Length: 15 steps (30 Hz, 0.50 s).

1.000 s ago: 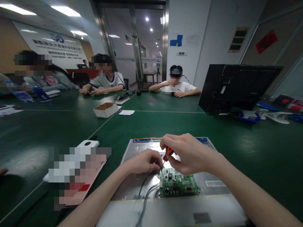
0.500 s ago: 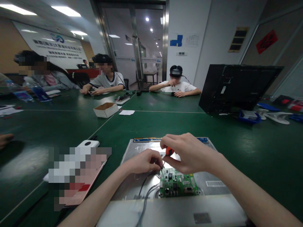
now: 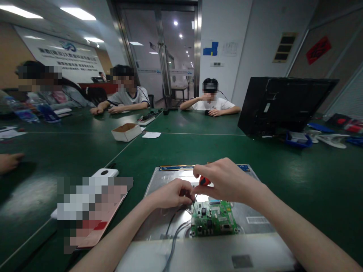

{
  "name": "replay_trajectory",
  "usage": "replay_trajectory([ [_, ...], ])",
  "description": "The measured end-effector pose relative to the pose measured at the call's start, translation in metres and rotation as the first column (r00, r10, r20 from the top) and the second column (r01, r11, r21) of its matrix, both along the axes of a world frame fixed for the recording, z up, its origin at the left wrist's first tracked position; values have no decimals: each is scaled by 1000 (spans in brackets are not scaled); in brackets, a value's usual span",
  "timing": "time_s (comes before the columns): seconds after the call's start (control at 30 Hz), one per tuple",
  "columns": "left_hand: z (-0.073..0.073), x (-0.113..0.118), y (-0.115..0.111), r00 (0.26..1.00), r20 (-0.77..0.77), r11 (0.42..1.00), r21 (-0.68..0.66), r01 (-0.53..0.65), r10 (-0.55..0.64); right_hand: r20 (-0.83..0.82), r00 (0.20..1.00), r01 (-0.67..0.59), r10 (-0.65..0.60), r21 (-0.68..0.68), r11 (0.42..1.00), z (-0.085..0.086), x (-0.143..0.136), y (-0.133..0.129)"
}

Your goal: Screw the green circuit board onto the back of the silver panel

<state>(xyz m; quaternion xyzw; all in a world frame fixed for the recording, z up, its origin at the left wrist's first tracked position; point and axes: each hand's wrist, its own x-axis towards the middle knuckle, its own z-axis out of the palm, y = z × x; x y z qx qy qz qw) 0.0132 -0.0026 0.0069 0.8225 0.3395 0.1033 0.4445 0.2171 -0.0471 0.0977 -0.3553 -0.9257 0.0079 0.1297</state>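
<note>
Over the green circuit board (image 3: 213,221), the right hand (image 3: 227,181) clenches a red-handled screwdriver (image 3: 203,181) (left hand (image 3: 172,193) pinches its thin shaft).

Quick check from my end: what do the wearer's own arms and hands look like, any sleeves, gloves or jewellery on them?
Both forearms are bare up to the frame's lower edge; no sleeves show. The left hand and right hand wear no gloves, and no rings, watch or wristbands are visible. No markings show on either arm. The fingers are uncovered too.

Your red-handled screwdriver (image 3: 203,181) stands nearly upright, its tip down at the top-left corner of the green circuit board (image 3: 213,218). That board lies flat on the silver panel back (image 3: 159,181), near its front edge.
</note>
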Motion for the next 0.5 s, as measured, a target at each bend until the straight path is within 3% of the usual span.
replay_trajectory([
  [0.3,-1,0,1,1000,27,1000,-22,6,-5,-60,995,-83,80,-41,996,5,3,-8],
  [0.5,1,0,1,1000,14,999,-36,22,-22,-18,1000,4,-4,0,1000,3,0,-3],
])
